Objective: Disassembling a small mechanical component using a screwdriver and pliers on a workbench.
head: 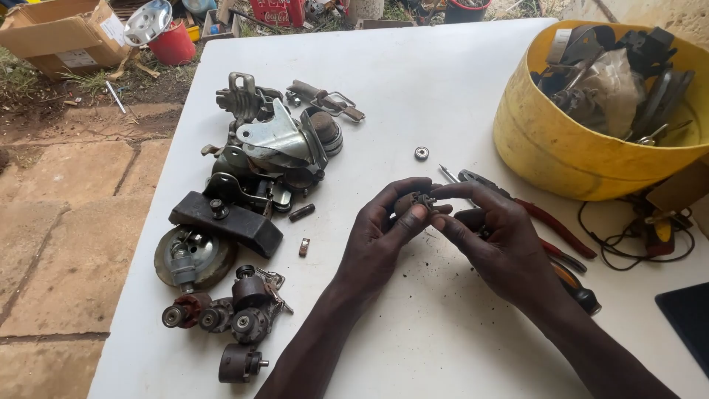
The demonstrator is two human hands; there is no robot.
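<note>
- Now, in the head view, we hold a small dark roller part between both our hands, above the middle of the white table.
- Our left hand grasps this part: the thumb and the fingers are closed around it from the left side.
- Our right hand touches the same part from the right, with the fingers pinched on its top edge.
- Just behind our right hand, red-handled pliers lie on the table, partly hidden by the hand.
- A small round bearing lies alone on the table, near and above the hands.
- On the left side of the table we see a pile of metal caster brackets, a worn wheel and some small dark rollers.
- A yellow bucket full of metal scrap stands at the right, well apart from the part.
</note>
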